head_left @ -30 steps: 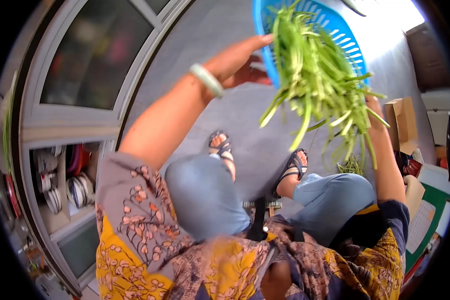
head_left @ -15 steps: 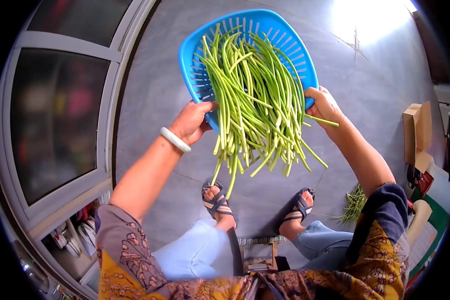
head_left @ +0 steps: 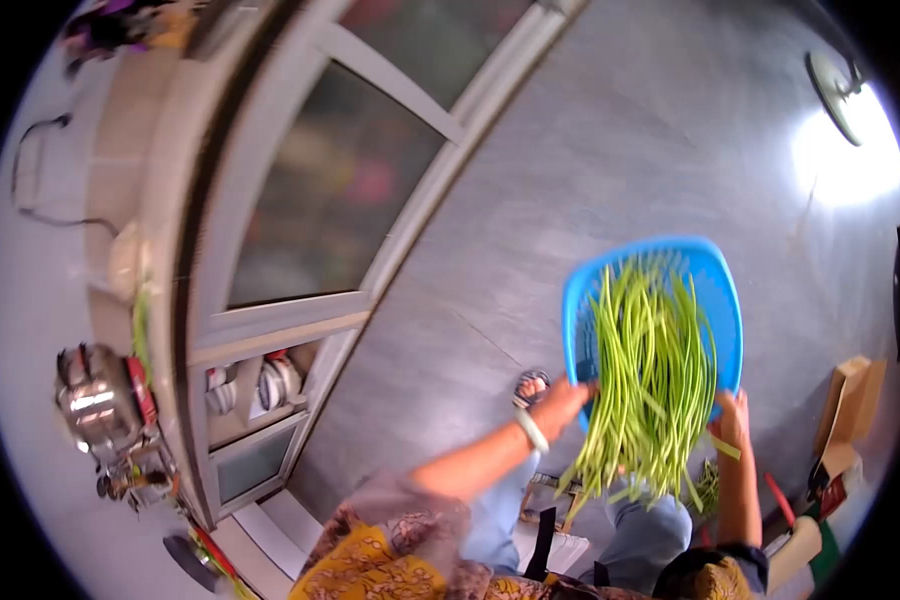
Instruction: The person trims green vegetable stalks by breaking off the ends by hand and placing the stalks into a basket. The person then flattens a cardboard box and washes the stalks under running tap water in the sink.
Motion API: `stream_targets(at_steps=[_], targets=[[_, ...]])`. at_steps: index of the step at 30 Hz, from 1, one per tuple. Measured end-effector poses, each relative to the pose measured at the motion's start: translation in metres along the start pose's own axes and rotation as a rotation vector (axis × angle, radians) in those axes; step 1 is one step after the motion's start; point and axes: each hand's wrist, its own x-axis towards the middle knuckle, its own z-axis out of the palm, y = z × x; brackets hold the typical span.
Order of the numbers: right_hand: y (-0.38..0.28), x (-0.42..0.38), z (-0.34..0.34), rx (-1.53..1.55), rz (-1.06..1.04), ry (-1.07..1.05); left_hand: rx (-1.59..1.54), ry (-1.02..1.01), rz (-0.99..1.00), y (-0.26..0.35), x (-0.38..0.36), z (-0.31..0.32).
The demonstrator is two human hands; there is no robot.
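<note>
A blue slotted plastic basket [head_left: 727, 290] is held up above the grey floor, tilted so that long green stalks [head_left: 655, 370] hang over its near edge. My left hand [head_left: 567, 400], below a pale bangle on the wrist, grips the basket's near left corner. At the near right corner, my right hand [head_left: 732, 415] is closed on the rim, with a stalk lying across it. Both hands are slightly blurred, and the stalks hide part of the basket's near edge.
A glass-panelled cabinet [head_left: 340, 190] stands at left, with dishes on a lower shelf. A metal pot [head_left: 100, 400] is at far left. At right are an open cardboard box [head_left: 845, 420] and a small green pile [head_left: 708, 487] on the floor. A small stool is between my legs.
The view has swung left, bringing the pot and more of the cabinet into sight. In the frame, the basket and both hands now appear lower and farther right. Both hands still hold the basket.
</note>
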Motion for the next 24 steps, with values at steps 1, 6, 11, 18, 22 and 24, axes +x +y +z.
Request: stream_targets(at_steps=[1, 6, 11, 18, 22, 24], targets=[[-0.006, -0.022, 0.002, -0.022, 0.032, -0.021, -0.053, 0.013, -0.013, -0.010, -0.026, -0.001], [-0.062, -0.115, 0.033, -0.191, 0.211, -0.140, -0.217, 0.031, -0.130, -0.001, -0.166, 0.007], [-0.156, -0.173, 0.096, -0.348, 0.179, -0.336, -0.443, 0.017, -0.086, 0.027, -0.240, 0.002], [-0.259, -0.260, 0.146, -0.432, -0.054, -0.392, -0.482, -0.095, 0.195, 0.094, -0.316, 0.010], [-0.264, -0.264, 0.146, -0.335, -0.159, -0.501, -0.504, -0.055, 0.236, 0.111, -0.339, 0.027], [-0.266, -0.275, 0.143, -0.324, -0.180, -0.566, -0.551, -0.053, 0.255, 0.115, -0.369, 0.038]])
